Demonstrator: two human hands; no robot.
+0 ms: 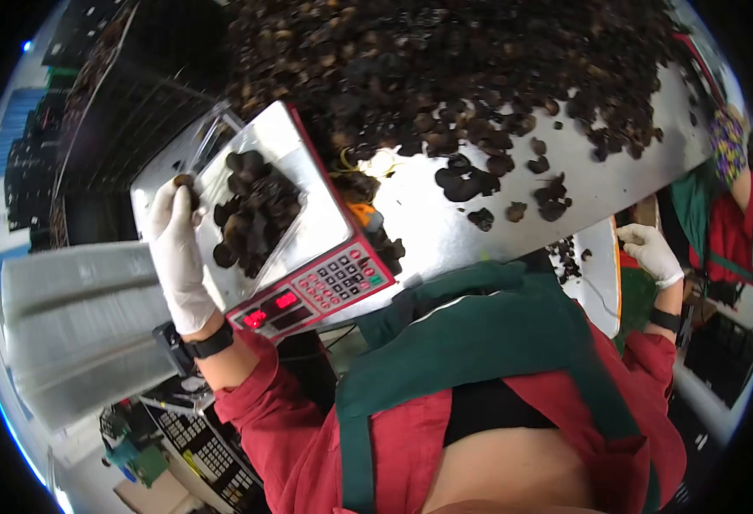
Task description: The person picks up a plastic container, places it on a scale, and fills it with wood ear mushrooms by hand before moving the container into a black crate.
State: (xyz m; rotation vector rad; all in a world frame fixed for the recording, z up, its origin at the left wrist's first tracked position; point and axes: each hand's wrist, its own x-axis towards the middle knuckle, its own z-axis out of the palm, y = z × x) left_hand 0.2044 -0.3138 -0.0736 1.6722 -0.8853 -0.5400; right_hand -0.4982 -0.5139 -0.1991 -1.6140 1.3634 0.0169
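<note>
My left hand [178, 265], in a white glove, is over the left side of a red-framed digital scale [312, 193]. Its thumb and fingers pinch a small brown mushroom piece [183, 181]. Beside it on the scale's metal plate, dark wood ear mushrooms [256, 210] lie in a heap on clear plastic film. Red digits glow on the scale's display [284, 301]. My right hand [652, 255], also gloved, is at the outer edge of a white tray [597, 287] with an orange rim. Its fingers are curled together; what they hold, if anything, is too small to make out.
A large pile of dark mushrooms [462, 60] covers the back of the metal table [428, 214], with loose pieces strewn nearer. Stacked clear plastic sheets or bags [85, 317] stand at the left. At the far right is another person's sleeve [741, 210].
</note>
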